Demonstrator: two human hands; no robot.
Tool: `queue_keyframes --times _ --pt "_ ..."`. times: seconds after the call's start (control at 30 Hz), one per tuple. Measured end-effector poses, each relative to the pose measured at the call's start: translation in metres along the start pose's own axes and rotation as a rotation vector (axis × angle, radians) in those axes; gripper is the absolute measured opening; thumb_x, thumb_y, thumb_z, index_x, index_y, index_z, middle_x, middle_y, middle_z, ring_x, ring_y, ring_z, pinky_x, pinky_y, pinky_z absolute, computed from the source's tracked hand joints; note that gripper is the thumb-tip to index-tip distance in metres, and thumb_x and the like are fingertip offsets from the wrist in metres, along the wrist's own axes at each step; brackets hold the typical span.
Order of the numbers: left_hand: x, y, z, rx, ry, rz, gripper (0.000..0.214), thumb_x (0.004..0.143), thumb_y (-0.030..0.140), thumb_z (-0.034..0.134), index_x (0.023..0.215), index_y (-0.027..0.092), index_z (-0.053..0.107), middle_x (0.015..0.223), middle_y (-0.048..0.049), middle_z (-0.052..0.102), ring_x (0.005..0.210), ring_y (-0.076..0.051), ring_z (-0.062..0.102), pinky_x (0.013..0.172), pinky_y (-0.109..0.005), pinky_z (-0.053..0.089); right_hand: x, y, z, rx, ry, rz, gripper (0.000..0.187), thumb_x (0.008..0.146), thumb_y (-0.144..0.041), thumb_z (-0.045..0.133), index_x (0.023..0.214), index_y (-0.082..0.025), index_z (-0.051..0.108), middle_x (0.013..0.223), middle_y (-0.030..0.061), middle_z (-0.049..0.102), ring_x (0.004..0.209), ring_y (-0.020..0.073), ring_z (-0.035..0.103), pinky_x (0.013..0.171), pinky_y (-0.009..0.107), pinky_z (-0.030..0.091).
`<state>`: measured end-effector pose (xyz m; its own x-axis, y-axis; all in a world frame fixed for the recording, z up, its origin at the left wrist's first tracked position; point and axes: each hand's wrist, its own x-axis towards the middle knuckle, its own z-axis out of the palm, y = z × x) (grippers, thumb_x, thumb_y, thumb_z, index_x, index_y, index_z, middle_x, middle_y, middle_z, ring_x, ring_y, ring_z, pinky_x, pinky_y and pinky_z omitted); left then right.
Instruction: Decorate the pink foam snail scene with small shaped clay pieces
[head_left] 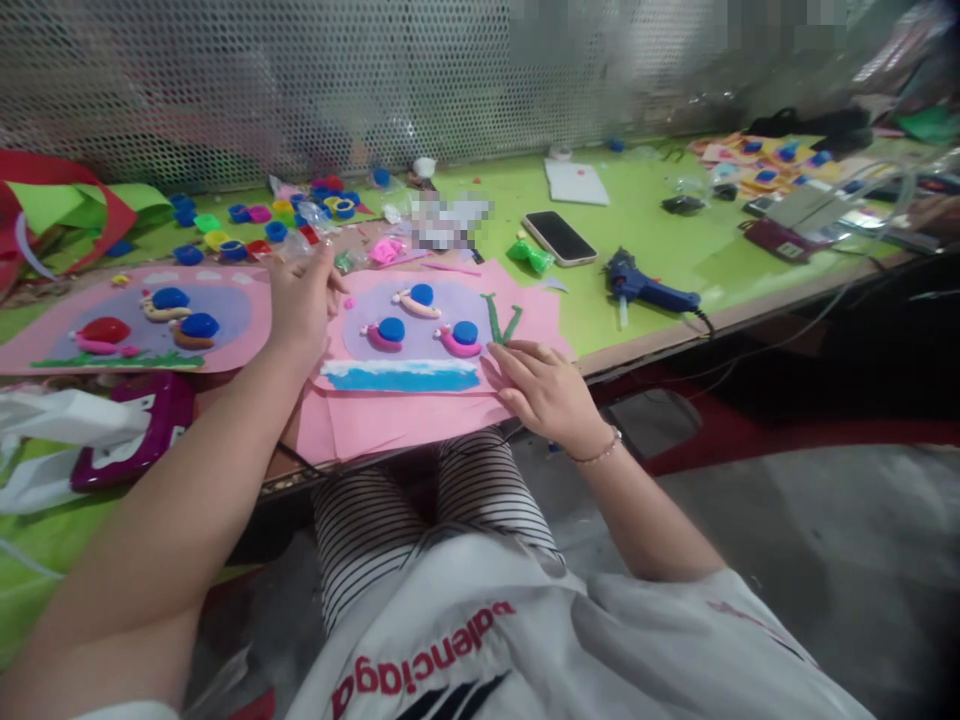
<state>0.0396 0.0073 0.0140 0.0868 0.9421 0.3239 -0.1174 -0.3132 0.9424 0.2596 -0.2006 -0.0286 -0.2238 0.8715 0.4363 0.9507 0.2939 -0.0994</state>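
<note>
A pink sheet [525,310] lies before me, bearing a lilac oval with three clay snails [386,334] with blue shells. Below them runs a blue and white clay band [401,377]. Two green clay strips [495,318] form a V at the sheet's right side. My right hand [546,392] rests on the sheet's lower right edge, fingers stretched out, their tips just under the green strips. At the sheet's upper left, my left hand [300,300] is raised beside the clay pieces with its fingers curled together. What it pinches, if anything, is too small to tell.
Left lies a second snail picture [251,310], with a purple device [135,430] in front. Behind are several coloured clay pieces [217,240] and a bright pink lump [386,250]. Rightward are a green packet [531,257], a phone [560,237] and a blue glue gun [649,288] with its cord.
</note>
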Motion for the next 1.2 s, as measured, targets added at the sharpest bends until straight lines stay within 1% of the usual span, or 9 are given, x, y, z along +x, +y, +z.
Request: queue_keyframes --times 0.07,0.17,0.23,0.37,0.53,0.67,0.8,1.07,1.2 --pt "0.0007 0.0000 -0.0007 0.001 -0.006 -0.006 0.049 0.079 0.041 0.060 0.040 0.015 0.047 0.024 0.0060 0.031 0.023 -0.004 0.024 0.032 -0.022 0.014 -0.0024 0.0014 0.0015 0.031 0.064 0.005 0.058 0.093 -0.047 0.023 0.130 -0.009 0.047 0.121 0.0122 0.059 0.113 0.0266 0.049 0.094 0.041 0.043" --pt "0.0013 0.0001 -0.0015 -0.003 -0.009 0.008 0.048 0.078 0.041 0.060 0.040 0.015 0.048 0.024 0.0059 0.031 0.023 -0.004 0.026 0.031 -0.021 0.015 -0.0058 0.0038 0.0042 0.109 0.221 0.025 0.060 0.094 -0.047 0.014 0.130 -0.011 0.047 0.117 0.0117 0.061 0.111 0.0240 0.052 0.093 0.040 0.044" --pt "0.0013 0.0001 -0.0017 -0.009 0.005 0.015 0.047 0.078 0.040 0.060 0.040 0.015 0.049 0.024 0.0057 0.031 0.023 -0.004 0.026 0.031 -0.021 0.014 -0.0069 0.0047 0.0057 0.123 0.248 0.028 0.061 0.094 -0.047 0.012 0.129 -0.013 0.048 0.114 0.0116 0.062 0.111 0.0239 0.053 0.092 0.040 0.045" --pt "0.0003 0.0004 -0.0013 -0.025 0.015 0.003 0.045 0.077 0.036 0.061 0.040 0.015 0.049 0.024 0.0057 0.032 0.022 -0.004 0.025 0.031 -0.021 0.013 -0.0066 0.0056 0.0078 0.065 0.178 0.014 0.061 0.093 -0.048 0.015 0.126 -0.011 0.051 0.108 0.0125 0.064 0.109 0.0263 0.052 0.090 0.041 0.046" --pt "-0.0005 0.0016 0.0002 -0.014 0.021 -0.005 0.047 0.077 0.038 0.061 0.038 0.015 0.048 0.023 0.0056 0.031 0.022 -0.004 0.026 0.031 -0.021 0.015 -0.0064 0.0066 0.0091 0.042 0.191 0.008 0.058 0.094 -0.045 0.018 0.120 -0.009 0.055 0.096 0.0136 0.066 0.100 0.0268 0.054 0.087 0.043 0.046" --pt "-0.0013 0.0026 0.0011 -0.024 0.023 -0.021 0.048 0.075 0.042 0.063 0.038 0.016 0.047 0.023 0.0060 0.031 0.022 -0.004 0.025 0.032 -0.021 0.014 -0.0071 0.0052 0.0077 0.082 0.211 0.039 0.057 0.094 -0.044 0.017 0.121 -0.011 0.054 0.100 0.0125 0.066 0.101 0.0256 0.055 0.088 0.042 0.046" --pt "-0.0022 0.0036 0.0013 -0.013 0.028 -0.030 0.048 0.076 0.039 0.063 0.038 0.016 0.047 0.024 0.0060 0.031 0.022 -0.003 0.025 0.032 -0.022 0.013 -0.0078 0.0036 0.0058 0.132 0.271 0.047 0.056 0.094 -0.044 0.014 0.122 -0.014 0.053 0.106 0.0106 0.065 0.104 0.0240 0.055 0.089 0.040 0.045" --pt "-0.0021 0.0021 0.0018 -0.001 0.024 -0.027 0.046 0.080 0.033 0.059 0.039 0.015 0.049 0.024 0.0055 0.032 0.022 -0.003 0.024 0.031 -0.021 0.012 -0.0060 0.0046 0.0044 0.064 0.085 0.009 0.057 0.094 -0.047 0.018 0.126 -0.013 0.051 0.110 0.0112 0.064 0.111 0.0267 0.051 0.091 0.043 0.044" --pt "-0.0029 0.0042 0.0022 0.011 0.024 -0.039 0.046 0.080 0.034 0.060 0.039 0.015 0.049 0.024 0.0059 0.032 0.022 -0.003 0.024 0.030 -0.020 0.014 -0.0051 0.0030 0.0019 0.089 0.078 0.014 0.059 0.093 -0.048 0.016 0.128 -0.013 0.049 0.113 0.0114 0.063 0.111 0.0267 0.051 0.091 0.044 0.043"
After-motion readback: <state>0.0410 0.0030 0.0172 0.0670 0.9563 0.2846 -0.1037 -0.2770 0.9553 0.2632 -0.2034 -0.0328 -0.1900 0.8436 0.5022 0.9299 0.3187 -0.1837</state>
